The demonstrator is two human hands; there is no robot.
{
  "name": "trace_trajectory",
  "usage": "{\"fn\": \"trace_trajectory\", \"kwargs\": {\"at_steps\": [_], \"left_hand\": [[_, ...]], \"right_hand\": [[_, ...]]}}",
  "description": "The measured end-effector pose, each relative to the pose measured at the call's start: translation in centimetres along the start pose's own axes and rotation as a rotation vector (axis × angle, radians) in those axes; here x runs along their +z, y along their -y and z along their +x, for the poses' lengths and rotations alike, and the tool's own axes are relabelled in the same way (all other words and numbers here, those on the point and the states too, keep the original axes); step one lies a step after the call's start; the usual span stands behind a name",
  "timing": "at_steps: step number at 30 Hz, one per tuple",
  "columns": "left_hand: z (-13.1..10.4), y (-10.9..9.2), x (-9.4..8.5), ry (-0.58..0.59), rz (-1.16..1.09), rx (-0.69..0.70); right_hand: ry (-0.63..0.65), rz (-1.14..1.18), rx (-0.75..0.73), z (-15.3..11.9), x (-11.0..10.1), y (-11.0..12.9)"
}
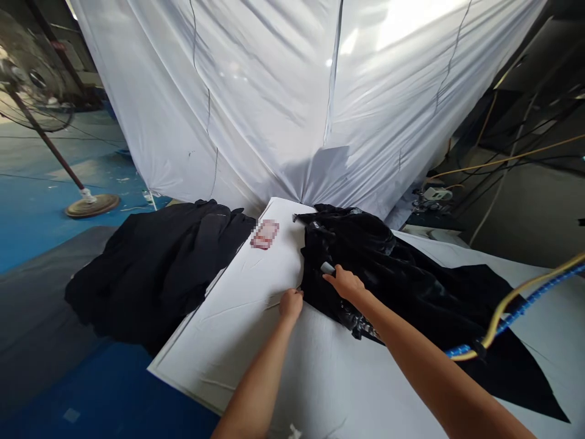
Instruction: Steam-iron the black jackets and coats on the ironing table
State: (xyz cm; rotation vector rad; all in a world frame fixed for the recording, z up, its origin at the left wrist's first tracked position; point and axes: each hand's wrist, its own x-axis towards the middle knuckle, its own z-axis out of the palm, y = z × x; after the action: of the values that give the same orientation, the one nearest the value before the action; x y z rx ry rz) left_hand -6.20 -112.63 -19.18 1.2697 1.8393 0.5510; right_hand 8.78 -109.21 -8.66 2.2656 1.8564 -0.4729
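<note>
Black fabric (pixel 402 280), crumpled and shiny in places, lies spread over a white-covered table (pixel 247 305). At its near left edge my left hand (pixel 291 303) is closed, fingertips pinching the cloth's border. My right hand (pixel 348 284) is over the middle of the fabric, closed around a small pale grey, flat-ended object (pixel 328 268). Only the end of that object shows past my fingers, so its kind is unclear. Beside my right wrist, a patterned, glossy strip (pixel 359 323) shows along the fabric's near edge.
A heap of black cloth (pixel 159 268) lies left of the table. A blurred-out reddish item (pixel 265 235) rests on the tabletop. White sheeting (pixel 256 103) hangs behind. A yellow and blue hose (pixel 516 314) crosses at right. A standing fan (pixel 41 79) is far left.
</note>
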Motion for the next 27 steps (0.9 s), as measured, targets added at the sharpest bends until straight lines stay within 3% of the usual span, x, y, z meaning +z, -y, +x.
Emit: {"fn": "trace_trajectory", "kwargs": {"at_steps": [7,14,22,27], "left_hand": [[-0.3,0.7,0.6,-0.041,-0.041,0.038],[-0.8,1.6,1.0,-0.060,-0.090,0.113],[0.0,2.7,1.8,-0.040,-0.335,0.160],[-0.4,2.9,1.5,0.027,-0.546,0.136]], "right_hand": [[0.022,-0.091,-0.190,-1.2,1.2,1.6],[-0.073,-0.076,-0.063,1.9,1.6,3.2],[-0.069,-0.068,-0.057,3.2,0.8,2.6],[0.019,-0.087,-0.128,1.6,0.2,0.1]]}}
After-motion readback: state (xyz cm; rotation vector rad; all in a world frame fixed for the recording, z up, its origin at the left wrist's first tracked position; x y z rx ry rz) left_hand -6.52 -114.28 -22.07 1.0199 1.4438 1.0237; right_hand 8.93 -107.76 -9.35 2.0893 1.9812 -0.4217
